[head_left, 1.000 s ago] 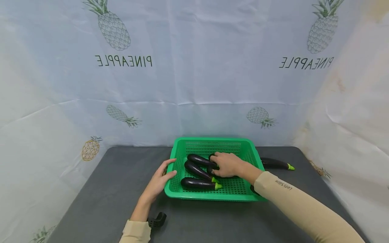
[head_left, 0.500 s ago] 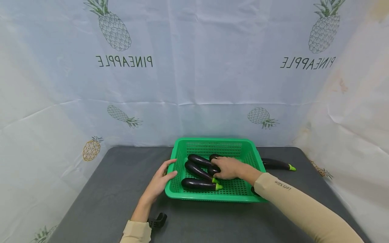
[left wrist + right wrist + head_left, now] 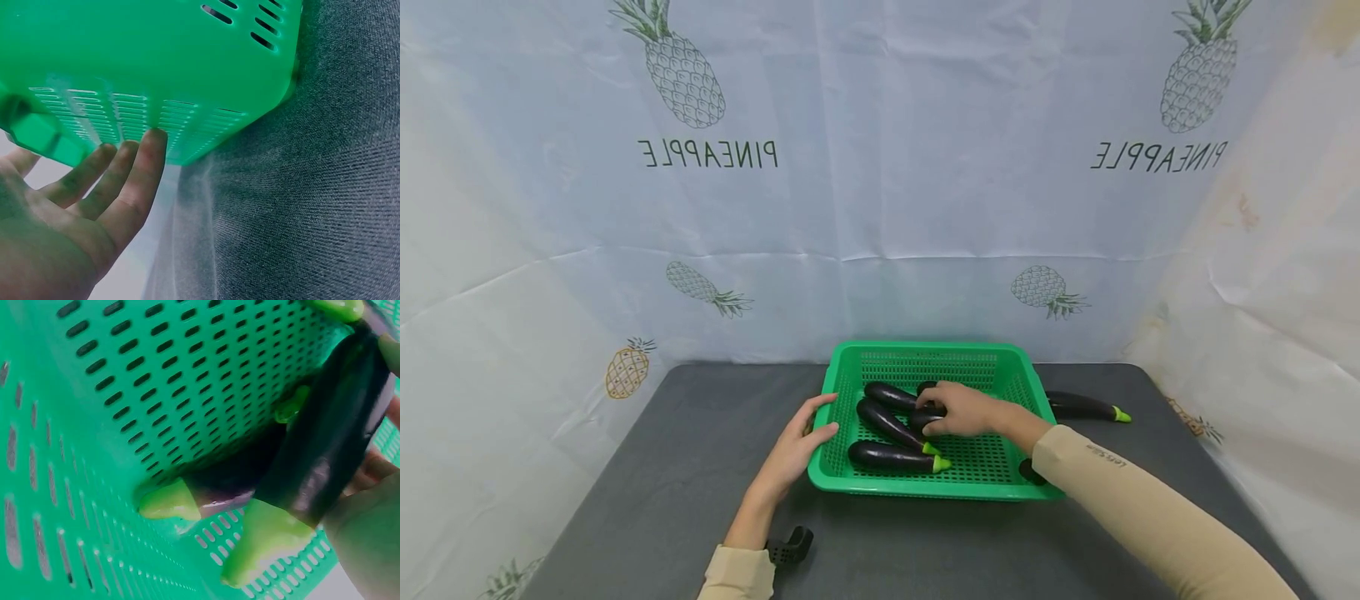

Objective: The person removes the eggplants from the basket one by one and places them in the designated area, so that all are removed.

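A green slotted plastic basket stands on the dark table with several purple-black eggplants lying in it. At its left side is my left hand, thumb and index finger at the rim. In the left wrist view, extended fingers touch the basket's outer wall. Inside the basket, my right hand grips an eggplant between thumb and fingers, its green stem end pointing toward the wrist camera. Beneath it lies another eggplant. To the left are more, including the nearest eggplant. Part of the held one is hidden by the hand.
One eggplant lies on the table right of the basket. A curtain with pineapple prints hangs right behind the table, and white sheets flank both sides. A black device sits at the left wrist.
My right hand has shifted slightly within the basket, and more of the eggplant's rounded end shows between fingers and thumb. The left hand has stayed at the basket's left side.
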Demonstrator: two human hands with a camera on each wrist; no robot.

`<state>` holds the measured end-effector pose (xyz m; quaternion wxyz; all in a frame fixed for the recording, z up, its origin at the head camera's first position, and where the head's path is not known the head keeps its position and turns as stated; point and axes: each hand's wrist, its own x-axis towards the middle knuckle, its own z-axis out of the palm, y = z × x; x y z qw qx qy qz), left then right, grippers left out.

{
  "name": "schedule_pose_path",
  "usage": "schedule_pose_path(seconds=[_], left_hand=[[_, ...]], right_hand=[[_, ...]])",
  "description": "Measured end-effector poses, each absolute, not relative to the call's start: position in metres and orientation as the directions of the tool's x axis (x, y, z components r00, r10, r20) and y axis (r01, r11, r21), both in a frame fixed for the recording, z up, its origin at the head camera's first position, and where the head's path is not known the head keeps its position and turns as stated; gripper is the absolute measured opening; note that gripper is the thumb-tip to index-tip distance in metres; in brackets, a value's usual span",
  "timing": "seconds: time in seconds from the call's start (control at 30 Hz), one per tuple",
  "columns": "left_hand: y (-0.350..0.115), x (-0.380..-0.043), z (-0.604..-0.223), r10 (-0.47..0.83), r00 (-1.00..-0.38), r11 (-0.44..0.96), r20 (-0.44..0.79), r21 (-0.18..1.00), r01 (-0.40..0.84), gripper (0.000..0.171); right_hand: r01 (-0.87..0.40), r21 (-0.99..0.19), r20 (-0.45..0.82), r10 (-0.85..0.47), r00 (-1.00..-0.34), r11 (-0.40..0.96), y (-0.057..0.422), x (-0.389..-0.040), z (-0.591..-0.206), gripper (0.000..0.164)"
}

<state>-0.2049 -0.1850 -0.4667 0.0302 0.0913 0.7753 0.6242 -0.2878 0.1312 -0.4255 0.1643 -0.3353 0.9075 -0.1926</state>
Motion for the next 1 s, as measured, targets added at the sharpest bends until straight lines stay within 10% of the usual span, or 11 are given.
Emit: schedule_pose_path(seconds=[1.0], left_hand=[[-0.185,-0.205,-0.467,0.177,-0.982,0.221,0.067,0.969,0.106,0.05]], right_hand=[[-0.518,-0.661,0.011,-0.683,-0.73,0.543,0.14,-0.275,-0.356,0.044]])
